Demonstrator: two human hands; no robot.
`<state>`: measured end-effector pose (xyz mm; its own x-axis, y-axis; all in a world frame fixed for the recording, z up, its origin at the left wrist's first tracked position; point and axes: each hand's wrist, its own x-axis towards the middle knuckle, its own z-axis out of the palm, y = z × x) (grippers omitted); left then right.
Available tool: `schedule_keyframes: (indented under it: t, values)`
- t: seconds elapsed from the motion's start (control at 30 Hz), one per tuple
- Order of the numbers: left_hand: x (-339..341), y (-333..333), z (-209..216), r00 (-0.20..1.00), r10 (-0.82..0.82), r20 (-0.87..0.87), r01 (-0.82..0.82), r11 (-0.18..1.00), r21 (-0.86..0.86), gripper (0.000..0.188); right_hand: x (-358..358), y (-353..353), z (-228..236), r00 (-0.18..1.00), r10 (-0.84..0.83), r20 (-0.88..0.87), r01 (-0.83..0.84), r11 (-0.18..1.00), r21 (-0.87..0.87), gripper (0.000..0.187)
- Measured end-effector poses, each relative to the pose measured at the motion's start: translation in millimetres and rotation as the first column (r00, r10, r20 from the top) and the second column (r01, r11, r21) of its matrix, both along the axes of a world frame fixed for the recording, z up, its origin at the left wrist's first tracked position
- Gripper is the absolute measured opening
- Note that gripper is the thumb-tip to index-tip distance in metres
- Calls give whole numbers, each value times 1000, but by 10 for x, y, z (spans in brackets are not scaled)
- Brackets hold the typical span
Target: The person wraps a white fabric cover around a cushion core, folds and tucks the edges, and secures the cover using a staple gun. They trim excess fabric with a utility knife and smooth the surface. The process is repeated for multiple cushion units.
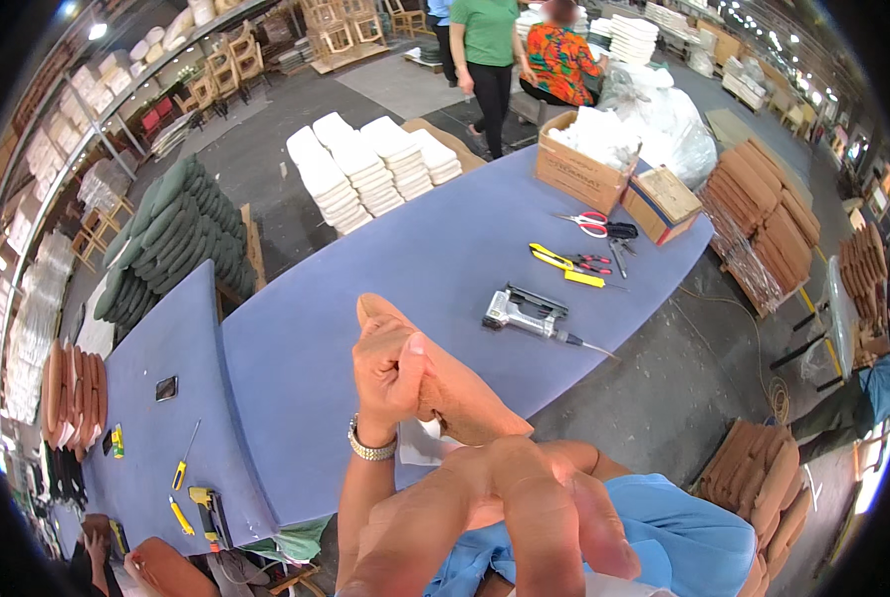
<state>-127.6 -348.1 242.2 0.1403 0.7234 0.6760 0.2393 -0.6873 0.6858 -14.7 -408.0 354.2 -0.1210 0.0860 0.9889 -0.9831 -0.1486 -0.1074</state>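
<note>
While gripping the brown pad [470, 393] in the closed fingers of the left hand [390, 370], by the near edge of the tabletop [301, 398], might let it slip or twist if supported at one end; cannot tell the hold of the right hand [505, 483].

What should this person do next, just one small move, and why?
I'd suggest settling the right hand on the lower end of the brown piece to steady it. The left hand grips it nearer its upper end, and it is tilted, its lower end just behind the right hand in this view. Whether the right hand already touches it, I can't tell.
</note>
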Motion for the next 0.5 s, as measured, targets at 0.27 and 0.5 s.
schedule_keyframes:
  t: [0.27, 0.5]
  values:
    - [-59, 16, -22, 999, 30, 28, -30, 1000, 4, 44, -49, -110, -278, 997, 38, 65, -30, 992, -123, 48]
    - [8, 82, -28, 998, 5, 55, -6, 1000, 14, 43, -344, -95, -299, 977, 90, -194, -113, 987, -112, 56]
